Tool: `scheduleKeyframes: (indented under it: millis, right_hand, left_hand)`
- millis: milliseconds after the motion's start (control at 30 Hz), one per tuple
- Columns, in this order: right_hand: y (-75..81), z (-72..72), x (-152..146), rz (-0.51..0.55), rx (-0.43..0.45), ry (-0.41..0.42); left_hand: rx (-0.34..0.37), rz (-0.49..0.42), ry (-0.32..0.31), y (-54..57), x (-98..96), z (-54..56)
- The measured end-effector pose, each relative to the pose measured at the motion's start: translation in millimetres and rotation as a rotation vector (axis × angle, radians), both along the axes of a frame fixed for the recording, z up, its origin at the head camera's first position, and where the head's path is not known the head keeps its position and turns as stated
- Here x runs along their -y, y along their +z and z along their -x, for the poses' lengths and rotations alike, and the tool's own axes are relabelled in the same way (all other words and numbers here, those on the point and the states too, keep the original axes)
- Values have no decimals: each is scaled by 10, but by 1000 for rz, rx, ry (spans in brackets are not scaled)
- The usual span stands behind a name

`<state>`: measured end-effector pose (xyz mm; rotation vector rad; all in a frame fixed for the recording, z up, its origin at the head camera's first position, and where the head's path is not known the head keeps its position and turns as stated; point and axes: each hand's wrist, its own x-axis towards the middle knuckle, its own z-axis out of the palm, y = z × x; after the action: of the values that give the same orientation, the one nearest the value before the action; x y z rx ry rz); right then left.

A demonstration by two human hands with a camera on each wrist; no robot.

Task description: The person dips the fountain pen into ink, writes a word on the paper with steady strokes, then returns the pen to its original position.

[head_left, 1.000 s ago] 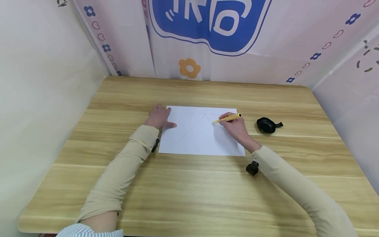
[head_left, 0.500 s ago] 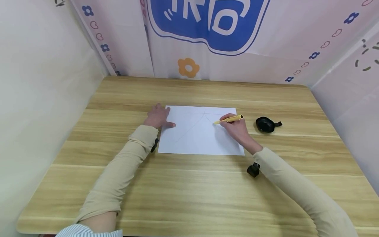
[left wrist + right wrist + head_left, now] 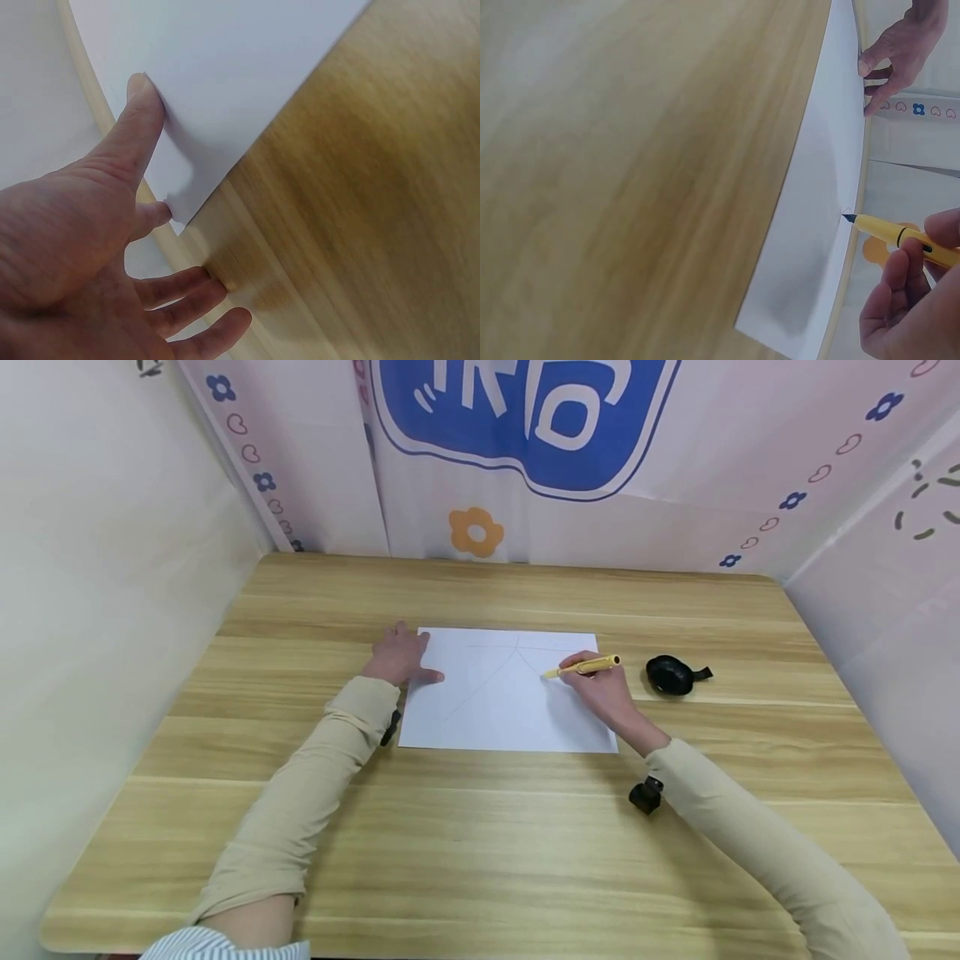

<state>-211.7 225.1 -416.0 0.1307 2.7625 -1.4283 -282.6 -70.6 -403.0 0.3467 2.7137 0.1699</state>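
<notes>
A white sheet of paper [image 3: 495,710] lies on the table, with thin lines drawn on it: one across near the top, a long slant to the left and a shorter one to the right. My right hand [image 3: 606,692] grips a yellow fountain pen [image 3: 600,665]. Its dark nib [image 3: 849,218] touches the sheet at the end of the shorter line. At the sheet's far left corner rests my left hand [image 3: 397,657], fingers spread. Its thumb [image 3: 139,112] and index fingertip lie on the paper, while the other fingers reach past the edge onto the wood.
To the right of the sheet, on the wooden table [image 3: 480,852], sits a small black rounded object [image 3: 670,676] with a short flat tab. A printed backdrop [image 3: 637,518] stands along the far edge, and pale walls [image 3: 112,610] flank the table.
The right hand and pen have moved slightly down and right, and the shorter slanted line has grown a little. My left hand stays put on the corner.
</notes>
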Motion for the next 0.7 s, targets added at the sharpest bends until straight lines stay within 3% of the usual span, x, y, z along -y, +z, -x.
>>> scheduleKeyframes:
  millis: [700]
  right_hand:
    - [-36,-108,-105,14,-13,-21]
  left_hand:
    - [3,-1,-1,6,-1,0]
